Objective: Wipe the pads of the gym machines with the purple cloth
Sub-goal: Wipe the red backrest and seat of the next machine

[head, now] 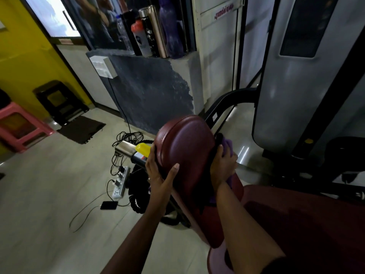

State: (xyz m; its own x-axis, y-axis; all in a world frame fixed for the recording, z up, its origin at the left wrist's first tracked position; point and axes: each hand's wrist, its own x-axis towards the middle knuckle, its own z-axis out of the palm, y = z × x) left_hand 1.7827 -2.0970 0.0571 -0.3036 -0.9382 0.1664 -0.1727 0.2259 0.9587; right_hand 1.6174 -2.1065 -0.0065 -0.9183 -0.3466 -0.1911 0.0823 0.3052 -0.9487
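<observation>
A dark red back pad (185,147) of a gym machine stands in the middle of the head view, with the red seat pad (308,224) at lower right. My left hand (160,171) grips the pad's left edge, thumb on the front face. My right hand (223,165) presses the purple cloth (228,144) against the pad's right edge and back side. Only a small part of the cloth shows above and below the hand.
A power strip (119,183), tangled cables (126,136), a phone (108,205) and a steel and yellow bottle (132,150) lie on the floor left of the pad. Several bottles (156,30) stand on a ledge. The grey weight-stack housing (296,86) rises at right. Pink stool (17,125) at far left.
</observation>
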